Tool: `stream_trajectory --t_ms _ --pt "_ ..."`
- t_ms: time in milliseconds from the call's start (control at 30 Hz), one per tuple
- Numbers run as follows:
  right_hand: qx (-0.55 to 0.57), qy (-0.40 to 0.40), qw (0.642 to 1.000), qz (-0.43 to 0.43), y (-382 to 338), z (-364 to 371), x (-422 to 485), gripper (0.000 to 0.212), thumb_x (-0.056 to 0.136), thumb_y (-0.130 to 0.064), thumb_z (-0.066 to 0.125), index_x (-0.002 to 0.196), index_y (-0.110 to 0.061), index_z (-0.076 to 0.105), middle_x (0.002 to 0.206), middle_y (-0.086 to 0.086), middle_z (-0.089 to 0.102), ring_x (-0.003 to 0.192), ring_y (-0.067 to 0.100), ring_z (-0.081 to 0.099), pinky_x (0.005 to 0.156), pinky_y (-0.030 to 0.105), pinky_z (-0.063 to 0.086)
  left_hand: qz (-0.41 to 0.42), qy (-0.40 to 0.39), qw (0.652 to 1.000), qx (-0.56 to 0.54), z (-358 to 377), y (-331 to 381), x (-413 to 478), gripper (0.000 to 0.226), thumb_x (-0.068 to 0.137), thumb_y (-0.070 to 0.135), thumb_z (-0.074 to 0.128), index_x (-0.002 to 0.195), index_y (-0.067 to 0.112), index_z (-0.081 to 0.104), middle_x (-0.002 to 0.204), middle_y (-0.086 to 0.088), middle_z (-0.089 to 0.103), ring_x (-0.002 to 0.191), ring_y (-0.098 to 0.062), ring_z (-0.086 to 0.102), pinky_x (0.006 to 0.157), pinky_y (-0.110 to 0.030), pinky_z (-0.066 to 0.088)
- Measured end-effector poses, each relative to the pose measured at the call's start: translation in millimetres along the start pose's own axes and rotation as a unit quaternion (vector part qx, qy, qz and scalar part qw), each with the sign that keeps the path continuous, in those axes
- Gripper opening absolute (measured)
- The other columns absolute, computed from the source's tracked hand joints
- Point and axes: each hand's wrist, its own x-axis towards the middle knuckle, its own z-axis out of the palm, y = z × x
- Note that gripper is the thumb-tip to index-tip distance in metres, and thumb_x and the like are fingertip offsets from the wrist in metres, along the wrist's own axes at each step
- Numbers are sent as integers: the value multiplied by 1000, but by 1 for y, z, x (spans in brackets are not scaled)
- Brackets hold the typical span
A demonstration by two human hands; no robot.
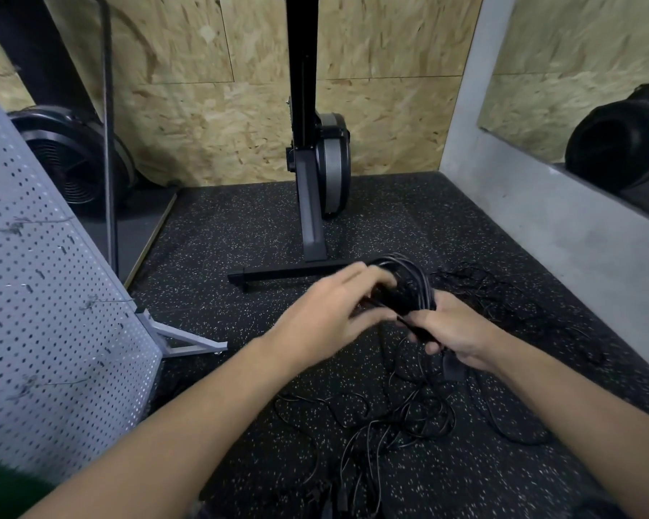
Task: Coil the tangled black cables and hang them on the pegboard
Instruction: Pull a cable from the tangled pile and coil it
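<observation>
Fingers of the right hand clamp a partly wound coil; the left hand, blurred, curls over its loops, grip uncertain. Coiling stage: the tangled cables on the floor probably need drawing in before the pegboard.

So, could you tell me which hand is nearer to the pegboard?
The left. The left hand is at the side of the cable coil that faces the pegboard; the right hand holds the coil from the other side, farther from the board.
</observation>
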Motion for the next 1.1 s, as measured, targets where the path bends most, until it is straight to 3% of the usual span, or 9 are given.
stream_trajectory --t_ms 67,133,300,467,600,733,833,933,1100 --pt "22 -44 999 16 -1 5 -3 15 102 -12 60 117 -13 60 91 5 66 65 10 55 43 20 35 -22 29 999 -30 -2 -7 2 55 98 37 70 148 26 52 115 20 47 106 6 52 93 -11 42" --pt "43 -96 994 30 -1 7 -4 22 99 -1 59 120 -9 58 93 7 66 64 10 56 41 18 34 -38 25 997 -56 -3 -14 4 62 97 38 70 154 34 48 132 13 47 124 0 49 104 -15 41" --pt "38 -161 984 58 1 8 -7 21 97 0 61 117 -6 56 90 7 68 64 11 56 40 17 34 -74 -42 991 -107 -7 -25 -1 46 96 40 71 142 40 62 146 15 58 134 5 50 106 -12 42" --pt "160 -258 949 86 1 4 -7 53 97 -39 57 132 1 58 100 17 65 69 20 55 39 21 38 -67 46 988 -132 -5 -22 -2 29 94 33 75 123 29 78 122 12 73 116 3 64 102 -19 49" --pt "142 -303 940 68 0 3 -10 74 92 -65 56 134 -5 63 107 19 65 73 22 56 42 22 42 -64 67 988 -124 1 -24 -5 26 92 30 78 117 25 81 115 11 75 109 0 67 98 -22 53" --pt "33 -261 963 53 3 12 -11 59 89 -44 78 130 -4 63 107 17 73 73 17 63 47 20 45 -47 97 988 -114 12 -22 -7 23 89 28 81 111 20 83 107 9 77 101 -1 70 91 -23 56" --pt "-28 -234 970 56 3 16 -15 36 95 -22 74 124 -3 64 104 13 76 77 16 67 54 23 48 -23 97 992 -72 21 -20 -8 23 91 29 80 109 16 83 104 6 77 94 -4 71 85 -32 59" --pt "-53 -234 968 79 1 15 -19 25 97 -13 71 119 -6 63 93 5 74 78 17 68 56 24 49 8 79 997 -11 22 -16 -8 25 94 36 74 109 18 83 104 8 74 92 -7 71 80 -36 60" --pt "-88 -267 953 110 3 10 -18 16 97 -7 66 113 -5 67 102 7 73 80 14 67 58 21 48 -3 15 1000 -25 12 -21 -3 38 91 49 73 116 21 80 106 9 68 96 -8 67 85 -37 58"
